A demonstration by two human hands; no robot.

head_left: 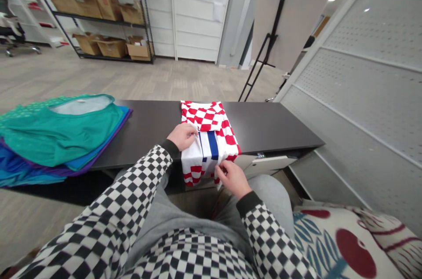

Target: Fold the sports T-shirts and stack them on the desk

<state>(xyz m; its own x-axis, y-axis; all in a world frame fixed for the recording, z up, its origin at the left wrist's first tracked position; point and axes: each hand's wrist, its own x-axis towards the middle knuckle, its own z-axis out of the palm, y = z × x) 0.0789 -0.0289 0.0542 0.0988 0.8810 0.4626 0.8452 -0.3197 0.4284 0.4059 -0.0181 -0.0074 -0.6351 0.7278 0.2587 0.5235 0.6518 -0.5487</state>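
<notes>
A red-and-white checkered shirt [227, 138] with blue stripes lies partly folded on the dark table, its lower part hanging over the front edge. My left hand [183, 137] rests at the left side of the shirt, fingers pinched on the white cloth just below the folded-over top. Lower down, my right hand [232, 178] grips the hanging cloth near its right edge, in front of the table. The fingertips of both hands are partly hidden by the fabric.
A pile of teal, blue and purple garments [85, 133] lies on the left of the dark table [263, 125]. Below its right side a white drawer front [270, 164] sticks out. A perforated partition [356, 81] stands right; a patterned cushion [343, 244] lies beside me. Boxes [112, 45] fill shelves behind.
</notes>
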